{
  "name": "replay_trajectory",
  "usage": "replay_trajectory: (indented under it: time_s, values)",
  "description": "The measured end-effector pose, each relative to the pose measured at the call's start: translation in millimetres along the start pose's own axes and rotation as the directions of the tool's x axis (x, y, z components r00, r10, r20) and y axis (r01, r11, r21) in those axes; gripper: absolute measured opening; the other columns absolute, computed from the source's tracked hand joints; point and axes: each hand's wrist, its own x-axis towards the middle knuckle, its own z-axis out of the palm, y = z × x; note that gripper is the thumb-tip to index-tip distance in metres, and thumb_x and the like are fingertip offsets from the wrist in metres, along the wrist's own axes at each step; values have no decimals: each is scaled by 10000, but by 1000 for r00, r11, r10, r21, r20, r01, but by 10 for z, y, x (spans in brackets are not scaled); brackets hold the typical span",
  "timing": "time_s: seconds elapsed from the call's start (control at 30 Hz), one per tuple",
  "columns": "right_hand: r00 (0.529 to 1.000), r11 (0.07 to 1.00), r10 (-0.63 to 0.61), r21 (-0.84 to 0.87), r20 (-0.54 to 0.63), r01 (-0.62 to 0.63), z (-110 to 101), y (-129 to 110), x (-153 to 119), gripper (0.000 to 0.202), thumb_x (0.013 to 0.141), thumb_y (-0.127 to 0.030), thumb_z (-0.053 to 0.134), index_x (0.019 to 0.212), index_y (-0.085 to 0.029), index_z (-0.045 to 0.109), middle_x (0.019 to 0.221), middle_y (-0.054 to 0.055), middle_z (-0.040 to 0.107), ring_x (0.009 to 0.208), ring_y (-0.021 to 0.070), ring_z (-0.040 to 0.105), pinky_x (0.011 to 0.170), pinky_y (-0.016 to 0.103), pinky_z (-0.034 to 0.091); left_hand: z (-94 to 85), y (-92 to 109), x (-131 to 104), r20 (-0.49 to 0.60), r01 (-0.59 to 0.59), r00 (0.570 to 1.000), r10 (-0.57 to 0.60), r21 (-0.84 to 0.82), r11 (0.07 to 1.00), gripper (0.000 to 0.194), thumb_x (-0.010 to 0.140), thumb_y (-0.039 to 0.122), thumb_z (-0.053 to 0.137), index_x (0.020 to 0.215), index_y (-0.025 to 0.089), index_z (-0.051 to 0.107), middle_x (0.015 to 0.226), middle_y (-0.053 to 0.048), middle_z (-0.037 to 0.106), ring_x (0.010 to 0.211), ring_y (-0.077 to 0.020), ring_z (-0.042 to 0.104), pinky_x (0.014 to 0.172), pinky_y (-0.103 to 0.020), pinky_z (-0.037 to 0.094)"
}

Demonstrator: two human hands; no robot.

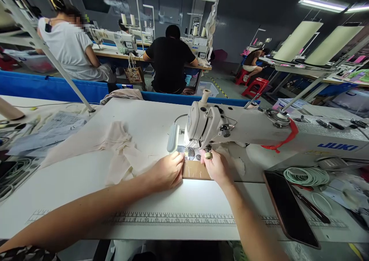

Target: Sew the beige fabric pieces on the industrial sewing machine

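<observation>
Head view: a small brown piece (195, 170) is held flat under the head of a sewing machine (230, 128) by both hands.

The brown piece is laid on the white worktop (150, 122) just in front of the needle area, its long axis running left to right, and is pinned between the two hands. The left hand (167, 172) is pressed against its left edge, fingers curled low and narrow; the right hand (216, 167) is rested on its right edge, fingertips reaching up under the machine head. Whether anything is pinched by either hand cannot be told. The needle and presser foot are hidden behind the fingers and glare from the machine lamp. Beige fabric (121, 149) is left crumpled to the left, nearer the left hand.
</observation>
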Motion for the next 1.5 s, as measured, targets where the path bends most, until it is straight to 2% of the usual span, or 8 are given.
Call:
replay_trajectory:
  time_s: [0.17, 0.4, 0.9, 1.13, 1.23, 1.33, 1.43, 1.5]
  values:
    - [997, 991, 78, 105, 18, -79, -14, 12, 23, 376, 959, -361, 393, 610, -224, 431, 587, 16, 607, 549, 147, 527, 571, 244, 348, -26, 25, -5, 24, -2, 1000, 1, 34, 999, 302, 918, 199, 428, 960, 30, 676, 995, -172, 602, 846, -248, 523, 784, -369, 539]
    - [998, 994, 52, 98, -27, -50, -71, -35, -91, 347, 980, -414, 371, 760, -222, 558, 640, 25, 639, 547, 149, 537, 549, 242, 326, -14, -5, -1, -2, -2, 1000, 2, 23, 1000, 292, 917, 193, 434, 942, 48, 687, 1041, -181, 623, 862, -250, 540, 785, -366, 558]
    - [997, 991, 79, 104, 11, -79, 13, -6, -24, 434, 968, -418, 423, 582, -217, 433, 530, 1, 548, 514, 133, 495, 576, 246, 338, 72, -113, 29, -25, 26, 999, -27, -43, 999, 265, 924, 185, 431, 954, 77, 671, 1055, -183, 644, 875, -254, 574, 768, -376, 572]
    - [1000, 998, -10, 62, -23, 11, 47, 2, -134, 373, 995, -423, 447, 859, -195, 709, 607, 23, 634, 555, 154, 566, 555, 255, 361, 52, -207, 54, 45, 162, 987, -156, -171, 972, 304, 942, 170, 397, 1113, 116, 642, 1209, -148, 645, 1024, -243, 615, 719, -309, 547]
    - [990, 992, -124, 13, -61, 125, 39, -166, -218, 307, 997, -314, 460, 1000, -172, 733, 712, 43, 689, 622, 169, 605, 599, 272, 404, -84, -293, 51, 128, 412, 910, -394, -172, 895, 290, 934, 167, 399, 1100, 152, 636, 1145, -127, 654, 996, -234, 620, 768, -317, 534]
    - [945, 944, -328, -24, -1, 328, 20, -505, -335, 245, 968, -258, 504, 1099, -182, 698, 1017, 84, 719, 928, 221, 637, 817, 326, 480, -241, -411, 8, 161, 609, 787, -595, -51, 792, 213, 914, 207, 437, 983, 139, 627, 1032, -155, 650, 980, -297, 607, 783, -389, 503]
    - [816, 820, -563, -33, 129, 571, 70, -868, -505, 519, 924, -490, 599, 1305, -138, 584, 1406, 148, 560, 1314, 312, 458, 1134, 505, 346, -376, -484, -81, 335, 720, 661, -671, -31, 693, 182, 907, 324, 489, 920, 177, 595, 857, -83, 652, 870, -272, 608, 745, -359, 449]
    - [749, 761, -638, -2, 180, 649, 147, -1037, -647, 830, 846, -692, 607, 1397, -81, 493, 1459, 182, 500, 1389, 342, 364, 1190, 568, 257, -455, -492, -181, 461, 761, 616, -639, -138, 634, 206, 902, 381, 480, 853, 206, 578, 714, -12, 609, 732, -211, 574, 684, -308, 394]
